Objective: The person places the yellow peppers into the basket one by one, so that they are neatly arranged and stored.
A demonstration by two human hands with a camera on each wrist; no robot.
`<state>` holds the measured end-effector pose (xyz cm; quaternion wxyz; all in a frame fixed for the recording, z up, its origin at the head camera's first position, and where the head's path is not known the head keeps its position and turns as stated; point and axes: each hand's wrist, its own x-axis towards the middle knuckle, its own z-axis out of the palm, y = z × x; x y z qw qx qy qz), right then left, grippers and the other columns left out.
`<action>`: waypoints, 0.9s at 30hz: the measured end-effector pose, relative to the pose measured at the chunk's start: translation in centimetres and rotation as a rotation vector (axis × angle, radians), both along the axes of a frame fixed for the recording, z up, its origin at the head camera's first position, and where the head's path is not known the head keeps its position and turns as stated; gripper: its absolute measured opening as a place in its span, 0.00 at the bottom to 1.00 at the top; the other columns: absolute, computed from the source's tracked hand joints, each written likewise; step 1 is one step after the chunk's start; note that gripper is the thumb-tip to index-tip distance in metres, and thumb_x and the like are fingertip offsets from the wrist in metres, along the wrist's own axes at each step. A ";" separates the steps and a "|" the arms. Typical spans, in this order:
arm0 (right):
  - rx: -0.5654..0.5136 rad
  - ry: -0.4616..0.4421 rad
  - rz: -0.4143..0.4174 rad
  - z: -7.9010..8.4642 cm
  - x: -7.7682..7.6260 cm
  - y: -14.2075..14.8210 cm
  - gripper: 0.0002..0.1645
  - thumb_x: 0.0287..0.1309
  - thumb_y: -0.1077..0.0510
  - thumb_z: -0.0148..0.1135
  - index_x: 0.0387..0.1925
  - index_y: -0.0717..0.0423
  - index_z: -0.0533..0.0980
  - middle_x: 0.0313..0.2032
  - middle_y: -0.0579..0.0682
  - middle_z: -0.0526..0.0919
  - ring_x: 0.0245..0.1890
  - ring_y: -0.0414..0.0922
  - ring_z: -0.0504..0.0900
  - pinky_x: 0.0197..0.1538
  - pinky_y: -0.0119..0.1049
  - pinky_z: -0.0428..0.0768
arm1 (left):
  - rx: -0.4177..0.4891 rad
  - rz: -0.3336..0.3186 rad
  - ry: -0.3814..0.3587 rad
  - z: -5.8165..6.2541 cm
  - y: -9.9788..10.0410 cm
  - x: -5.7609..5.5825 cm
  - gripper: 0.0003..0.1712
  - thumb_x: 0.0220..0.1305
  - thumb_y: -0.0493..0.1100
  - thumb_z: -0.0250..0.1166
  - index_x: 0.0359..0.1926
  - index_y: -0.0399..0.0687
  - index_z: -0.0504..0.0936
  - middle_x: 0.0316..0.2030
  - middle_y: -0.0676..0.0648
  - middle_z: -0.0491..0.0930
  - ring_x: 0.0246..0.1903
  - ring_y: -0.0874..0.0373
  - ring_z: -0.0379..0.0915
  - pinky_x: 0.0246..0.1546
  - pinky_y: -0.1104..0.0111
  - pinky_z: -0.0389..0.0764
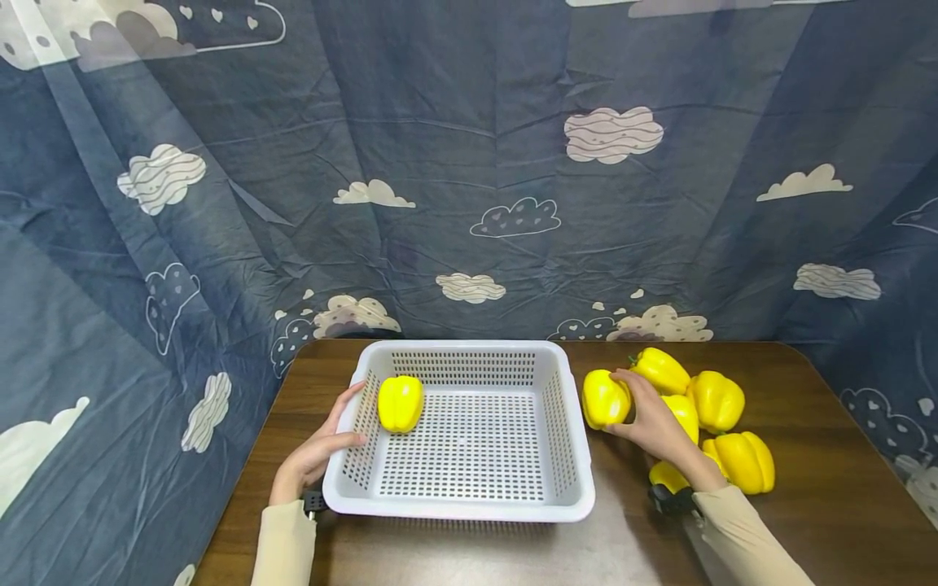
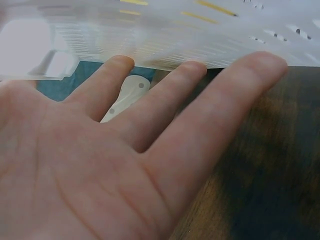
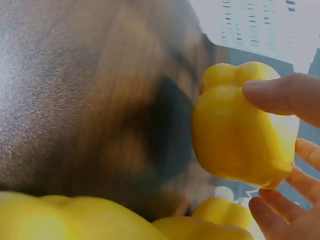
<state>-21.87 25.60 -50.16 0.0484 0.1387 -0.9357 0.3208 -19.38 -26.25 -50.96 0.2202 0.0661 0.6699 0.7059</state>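
My right hand (image 1: 652, 419) pinches a yellow bell pepper (image 1: 605, 400), thumb on one side and fingers on the other. The right wrist view shows this pepper (image 3: 245, 125) from close up, just outside the basket's right side. My left hand (image 1: 315, 452) rests at the left side of a white perforated plastic basket (image 1: 458, 511), its thumb over the rim. In the left wrist view, straight, spread fingers (image 2: 200, 135) touch the basket's outer wall. One yellow bell pepper (image 1: 401, 404) stands inside the basket, toward its left.
Several more yellow bell peppers (image 1: 716, 402) are grouped at the right of the brown wooden table (image 1: 828, 521), partly behind my right hand and wrist. A dark blue curtain with cloud prints (image 1: 454, 146) hangs behind the table and along its sides.
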 end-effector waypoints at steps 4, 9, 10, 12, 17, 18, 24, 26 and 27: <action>-0.017 0.044 0.005 0.9 0.5 0.2 0.49 0.35 0.65 0.77 0.61 0.71 0.62 0.61 0.69 0.63 0.62 0.66 0.60 0.60 0.63 0.59 | -0.004 -0.003 -0.003 0.0 0.0 -0.1 0.51 0.58 0.32 0.56 0.73 0.70 0.39 0.71 0.36 0.36 0.59 0.31 0.56 0.46 0.46 0.72; -0.037 0.093 0.016 1.7 0.9 0.3 0.49 0.34 0.66 0.77 0.60 0.71 0.63 0.60 0.69 0.64 0.62 0.66 0.60 0.59 0.63 0.60 | 0.000 -0.005 0.001 0.0 0.0 -0.1 0.51 0.59 0.32 0.56 0.73 0.70 0.39 0.71 0.37 0.36 0.59 0.31 0.55 0.46 0.46 0.72; -0.038 0.103 0.017 1.8 0.9 0.4 0.49 0.34 0.66 0.77 0.60 0.71 0.63 0.60 0.69 0.64 0.61 0.66 0.60 0.58 0.64 0.61 | 0.001 -0.005 0.003 0.0 0.0 -0.1 0.51 0.59 0.32 0.56 0.73 0.69 0.39 0.72 0.37 0.36 0.59 0.32 0.55 0.46 0.47 0.72; -0.044 0.107 0.018 2.0 1.0 0.5 0.49 0.33 0.66 0.77 0.60 0.70 0.63 0.60 0.69 0.63 0.61 0.66 0.60 0.58 0.64 0.61 | 0.003 -0.008 0.010 0.0 -0.1 -0.1 0.51 0.59 0.31 0.56 0.73 0.68 0.39 0.72 0.37 0.36 0.59 0.31 0.55 0.46 0.46 0.72; -0.044 0.127 0.018 2.2 1.2 0.7 0.49 0.34 0.66 0.77 0.60 0.69 0.62 0.59 0.68 0.64 0.60 0.65 0.61 0.56 0.64 0.63 | 0.000 -0.011 0.014 -0.1 -0.2 -0.1 0.51 0.59 0.32 0.56 0.73 0.69 0.39 0.72 0.37 0.35 0.60 0.30 0.54 0.46 0.45 0.72; -0.040 0.134 0.018 2.2 1.2 0.7 0.49 0.34 0.65 0.77 0.60 0.69 0.62 0.59 0.68 0.64 0.60 0.65 0.61 0.56 0.64 0.63 | 0.001 -0.012 0.013 -0.1 -0.2 -0.1 0.51 0.59 0.32 0.56 0.73 0.69 0.39 0.72 0.37 0.35 0.60 0.30 0.54 0.46 0.45 0.72; -0.041 0.164 0.016 2.7 1.8 0.6 0.50 0.34 0.65 0.77 0.61 0.68 0.62 0.59 0.67 0.64 0.58 0.63 0.64 0.53 0.61 0.68 | 0.003 -0.014 0.008 -0.1 -0.2 0.0 0.51 0.59 0.31 0.55 0.73 0.69 0.38 0.71 0.37 0.35 0.60 0.30 0.54 0.46 0.45 0.72; -0.048 0.173 0.018 3.0 2.0 0.5 0.50 0.34 0.65 0.77 0.61 0.68 0.62 0.59 0.67 0.64 0.57 0.63 0.64 0.51 0.60 0.69 | 0.003 -0.014 0.005 -0.2 -0.2 0.0 0.51 0.59 0.32 0.56 0.73 0.69 0.38 0.71 0.37 0.35 0.60 0.30 0.54 0.46 0.45 0.72; -0.051 0.177 0.019 3.2 2.0 0.5 0.50 0.34 0.65 0.77 0.61 0.67 0.62 0.60 0.67 0.64 0.57 0.63 0.64 0.51 0.60 0.69 | 0.005 -0.014 0.005 -0.2 -0.1 0.0 0.51 0.59 0.32 0.56 0.73 0.69 0.38 0.72 0.37 0.35 0.60 0.30 0.53 0.46 0.45 0.72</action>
